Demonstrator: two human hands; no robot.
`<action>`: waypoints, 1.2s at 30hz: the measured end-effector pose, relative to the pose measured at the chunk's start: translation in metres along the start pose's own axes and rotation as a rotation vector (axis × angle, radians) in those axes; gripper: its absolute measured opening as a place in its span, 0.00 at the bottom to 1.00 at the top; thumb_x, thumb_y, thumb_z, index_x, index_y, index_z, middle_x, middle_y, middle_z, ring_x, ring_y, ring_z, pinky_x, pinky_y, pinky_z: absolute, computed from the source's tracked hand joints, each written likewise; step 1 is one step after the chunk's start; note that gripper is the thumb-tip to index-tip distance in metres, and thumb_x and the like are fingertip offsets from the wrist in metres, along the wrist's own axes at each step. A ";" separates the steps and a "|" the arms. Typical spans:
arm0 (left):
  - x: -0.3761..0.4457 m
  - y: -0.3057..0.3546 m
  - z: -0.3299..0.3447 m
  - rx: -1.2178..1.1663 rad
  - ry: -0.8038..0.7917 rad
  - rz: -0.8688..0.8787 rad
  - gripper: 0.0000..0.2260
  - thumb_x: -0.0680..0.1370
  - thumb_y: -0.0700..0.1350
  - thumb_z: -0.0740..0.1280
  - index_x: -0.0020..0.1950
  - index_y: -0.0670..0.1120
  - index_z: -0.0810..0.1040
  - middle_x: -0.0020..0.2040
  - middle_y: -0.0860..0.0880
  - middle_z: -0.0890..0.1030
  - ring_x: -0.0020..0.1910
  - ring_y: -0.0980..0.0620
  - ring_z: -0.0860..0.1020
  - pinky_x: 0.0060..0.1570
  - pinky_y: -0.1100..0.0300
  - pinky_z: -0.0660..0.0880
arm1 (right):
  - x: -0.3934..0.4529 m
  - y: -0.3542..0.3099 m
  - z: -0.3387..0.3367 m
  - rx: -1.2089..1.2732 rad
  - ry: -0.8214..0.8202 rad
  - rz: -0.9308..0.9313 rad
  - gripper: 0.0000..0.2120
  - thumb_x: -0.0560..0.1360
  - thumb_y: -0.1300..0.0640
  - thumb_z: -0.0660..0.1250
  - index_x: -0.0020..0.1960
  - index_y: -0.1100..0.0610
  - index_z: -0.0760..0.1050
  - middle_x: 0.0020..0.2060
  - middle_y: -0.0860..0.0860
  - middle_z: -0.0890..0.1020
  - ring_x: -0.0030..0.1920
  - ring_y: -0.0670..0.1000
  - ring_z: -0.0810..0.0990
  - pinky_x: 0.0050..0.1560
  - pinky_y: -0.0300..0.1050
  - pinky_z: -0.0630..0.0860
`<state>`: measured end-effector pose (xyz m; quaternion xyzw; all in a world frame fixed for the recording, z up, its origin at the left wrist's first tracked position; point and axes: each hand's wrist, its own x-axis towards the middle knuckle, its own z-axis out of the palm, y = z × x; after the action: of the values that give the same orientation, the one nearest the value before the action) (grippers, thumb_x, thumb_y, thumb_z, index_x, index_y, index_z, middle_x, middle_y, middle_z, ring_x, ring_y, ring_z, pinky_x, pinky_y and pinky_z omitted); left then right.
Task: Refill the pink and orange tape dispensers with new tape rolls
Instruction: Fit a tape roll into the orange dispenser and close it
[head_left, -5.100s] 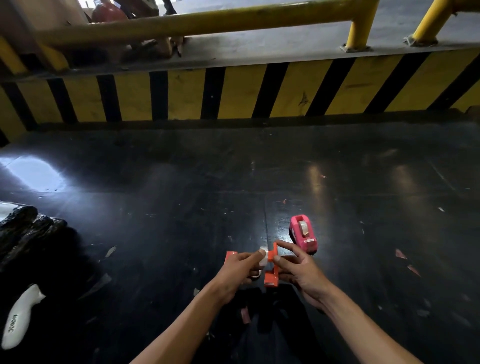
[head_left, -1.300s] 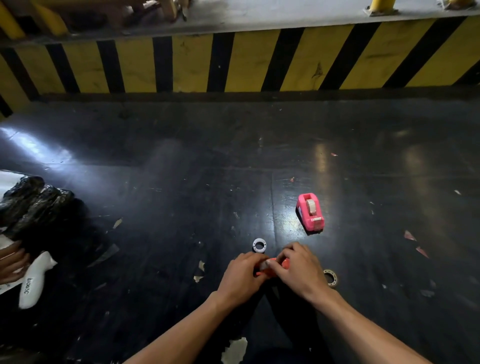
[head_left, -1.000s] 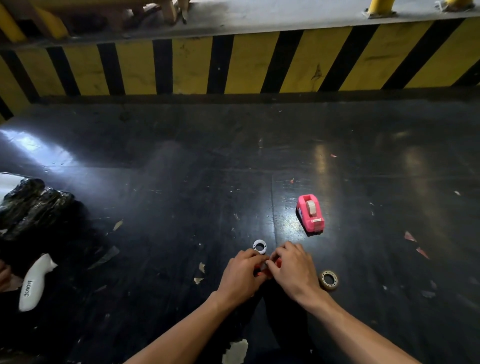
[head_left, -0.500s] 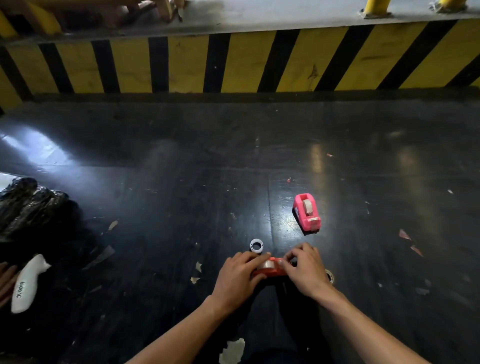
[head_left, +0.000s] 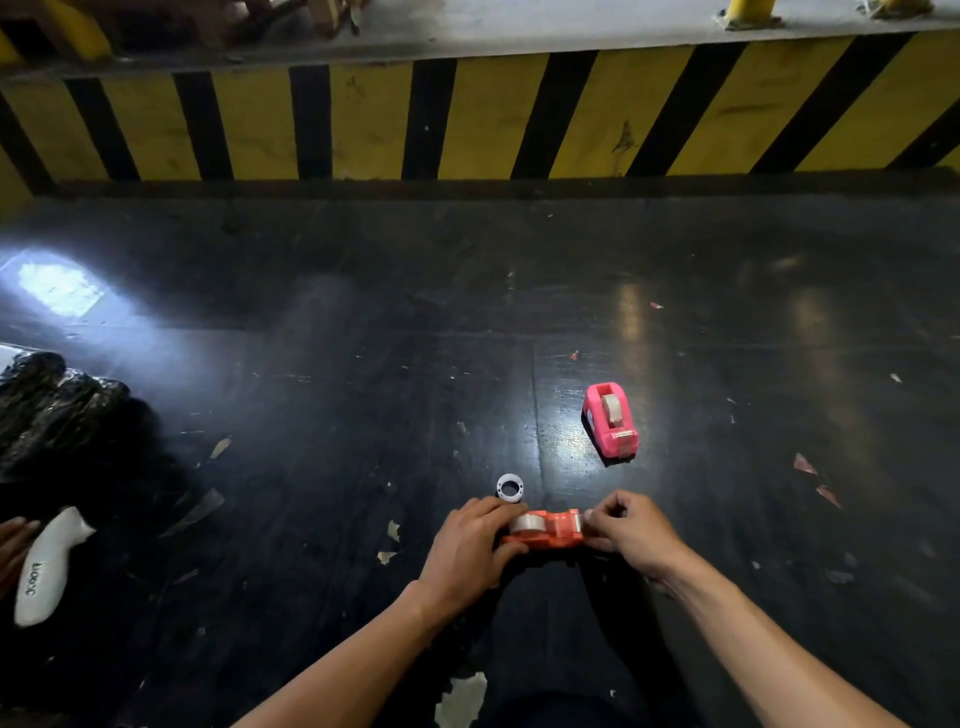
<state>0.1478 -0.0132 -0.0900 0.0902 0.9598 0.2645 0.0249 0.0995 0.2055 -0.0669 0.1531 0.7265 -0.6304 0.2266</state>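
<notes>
The orange tape dispenser (head_left: 550, 529) lies lengthwise on the dark floor with a clear tape roll (head_left: 525, 521) seated in it. My left hand (head_left: 470, 551) grips its left end. At the cutter end my right hand (head_left: 631, 530) has its fingers pinched together, apparently on the tape's free end. The pink tape dispenser (head_left: 610, 420) stands apart, farther away to the right, with a tape roll inside it. A small white empty core ring (head_left: 509, 487) lies just beyond my left hand.
A yellow-and-black striped curb (head_left: 467, 124) borders the far side of the floor. At the left lie a black plastic bundle (head_left: 47, 405) and a white handle-shaped object (head_left: 47, 566), with another person's hand (head_left: 10, 545) beside it. Paper scraps litter the floor.
The orange dispenser now lies flat with the roll in it. My hands have spread apart, the right one shifting to the cutter end. The brown ring near my right hand is hidden now.
</notes>
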 end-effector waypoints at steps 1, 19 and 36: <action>0.000 0.000 0.000 -0.004 0.002 0.000 0.21 0.75 0.53 0.71 0.67 0.53 0.77 0.61 0.54 0.81 0.56 0.52 0.77 0.58 0.53 0.75 | 0.001 0.001 0.000 0.021 0.001 0.006 0.12 0.74 0.71 0.66 0.35 0.63 0.69 0.33 0.56 0.73 0.34 0.52 0.78 0.32 0.37 0.82; -0.003 0.002 -0.002 -0.099 -0.048 -0.056 0.27 0.76 0.48 0.69 0.75 0.52 0.67 0.68 0.53 0.76 0.66 0.54 0.74 0.68 0.55 0.71 | 0.003 -0.006 0.006 -0.534 0.146 -0.115 0.12 0.73 0.68 0.60 0.51 0.56 0.75 0.44 0.52 0.79 0.46 0.54 0.80 0.45 0.45 0.74; -0.013 -0.045 0.015 0.222 0.014 -0.287 0.29 0.81 0.55 0.43 0.81 0.46 0.50 0.82 0.45 0.48 0.81 0.48 0.43 0.80 0.48 0.43 | 0.009 -0.032 0.027 -0.904 -0.277 -0.285 0.22 0.67 0.52 0.73 0.58 0.54 0.74 0.51 0.51 0.80 0.51 0.52 0.78 0.49 0.43 0.72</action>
<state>0.1551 -0.0461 -0.1258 -0.0473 0.9863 0.1513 0.0456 0.0797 0.1735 -0.0470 -0.1468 0.9041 -0.2911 0.2763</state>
